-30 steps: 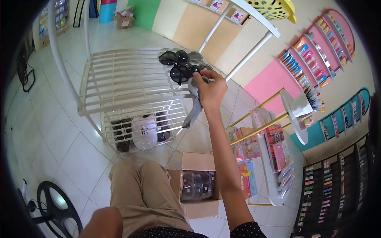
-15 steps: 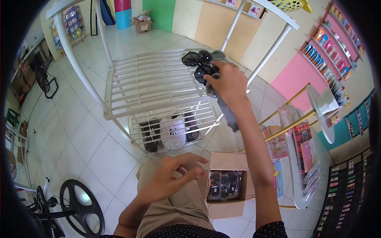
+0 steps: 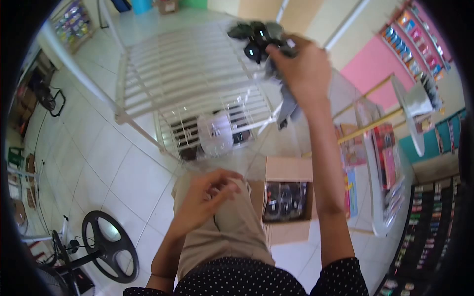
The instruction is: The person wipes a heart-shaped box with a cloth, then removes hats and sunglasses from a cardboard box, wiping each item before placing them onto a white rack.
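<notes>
My right hand (image 3: pixel 308 71) reaches out to the far right corner of the white slatted rack (image 3: pixel 170 64), its thumb and fingers closed on dark sunglasses (image 3: pixel 254 52). More dark lenses cluster beside and beyond the fingertips, over the shelf corner. A grey cloth-like piece (image 3: pixel 289 103) hangs below the hand along the wrist. My left hand (image 3: pixel 205 197) hovers over my lap with loosely bent fingers and holds nothing. Between my legs and right arm sits an open cardboard box (image 3: pixel 289 170) with plastic-wrapped dark sunglasses (image 3: pixel 285 201) inside.
On the rack's lower level lie wrapped dark items around a whitish package (image 3: pixel 216 130). A white table with gold legs (image 3: pixel 380 212) stands to the right, loaded with packaged goods. A black round base (image 3: pixel 111 246) lies at lower left on the tiled floor (image 3: pixel 113 172).
My view has tipped downward, so the rack and box sit higher in the picture. My right hand has shifted slightly right at the sunglasses. The left hand stays over my lap, its fingers more bent.
</notes>
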Motion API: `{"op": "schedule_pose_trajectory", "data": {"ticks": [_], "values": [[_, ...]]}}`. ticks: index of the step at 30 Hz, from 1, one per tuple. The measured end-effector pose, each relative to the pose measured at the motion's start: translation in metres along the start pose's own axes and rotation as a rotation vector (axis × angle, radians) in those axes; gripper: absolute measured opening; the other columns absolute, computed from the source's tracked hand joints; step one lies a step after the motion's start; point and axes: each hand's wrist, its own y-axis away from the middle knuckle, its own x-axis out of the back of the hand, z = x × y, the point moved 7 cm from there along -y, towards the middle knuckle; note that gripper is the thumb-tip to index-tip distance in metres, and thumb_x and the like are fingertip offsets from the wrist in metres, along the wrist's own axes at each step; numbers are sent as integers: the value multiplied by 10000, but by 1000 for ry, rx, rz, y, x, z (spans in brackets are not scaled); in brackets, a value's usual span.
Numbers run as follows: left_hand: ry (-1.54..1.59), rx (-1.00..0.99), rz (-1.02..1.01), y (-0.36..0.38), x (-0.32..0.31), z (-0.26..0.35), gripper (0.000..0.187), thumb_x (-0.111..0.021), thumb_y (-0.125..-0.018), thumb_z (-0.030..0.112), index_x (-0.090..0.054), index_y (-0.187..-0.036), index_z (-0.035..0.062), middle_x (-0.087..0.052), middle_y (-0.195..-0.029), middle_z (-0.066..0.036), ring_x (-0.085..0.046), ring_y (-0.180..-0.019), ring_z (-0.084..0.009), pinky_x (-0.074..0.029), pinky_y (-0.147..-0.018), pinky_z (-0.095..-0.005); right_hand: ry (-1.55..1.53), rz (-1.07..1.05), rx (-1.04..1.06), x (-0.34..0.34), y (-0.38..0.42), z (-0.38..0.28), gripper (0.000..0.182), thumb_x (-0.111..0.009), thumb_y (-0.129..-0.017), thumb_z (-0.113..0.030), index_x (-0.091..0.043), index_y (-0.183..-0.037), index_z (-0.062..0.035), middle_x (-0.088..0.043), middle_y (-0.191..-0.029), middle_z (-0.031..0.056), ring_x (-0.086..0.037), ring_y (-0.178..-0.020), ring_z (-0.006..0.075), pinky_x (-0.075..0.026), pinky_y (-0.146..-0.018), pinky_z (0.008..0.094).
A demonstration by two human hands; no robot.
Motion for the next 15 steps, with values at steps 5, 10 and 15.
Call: {"op": "schedule_pose_trajectory", "data": {"ticks": [5, 10, 15], "values": [[-6, 60, 120, 7, 14, -35, 223, -495, -813, 135, -531, -978, -11, -594, -742, -77, -542, -651, -107, -417, -606, -226, -205, -10, -364, 59, 99, 88, 257, -643, -697, -232, -630, -713, 24, -573, -528, 71, -503, -463, 87, -392, -456, 240], [10, 180, 131, 5, 12, -74, 231, -500, -814, 154, -533, -986, 4, -597, -750, -72, -535, -655, -101, -405, -607, -224, -55, -549, -616, -10, 288, 215, 343, -588, -722, -281, -581, -571, 27, -462, -454, 108, -489, -480, 134, -373, -459, 321], [-73, 191, 105, -2, 3, -78, 240, -501, -820, 180, -535, -991, 16, -594, -776, -59, -529, -689, -97, -405, -639, -226, 317, -849, -701, -88, 444, 270, 350, -674, -608, -332, -575, -682, -4, -584, -713, 195, -587, -768, 317, -463, -696, 389]]}}
